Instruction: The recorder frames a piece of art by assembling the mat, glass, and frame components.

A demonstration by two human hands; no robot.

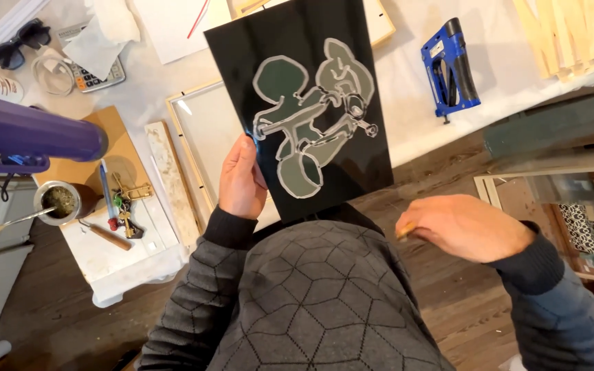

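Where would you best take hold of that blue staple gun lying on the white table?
Probably by the long black handle bar of the blue staple gun, coming from above. It lies flat on its side on the white table, apart from the wooden strips, and the open loop between handle and body leaves room for fingers to wrap around.
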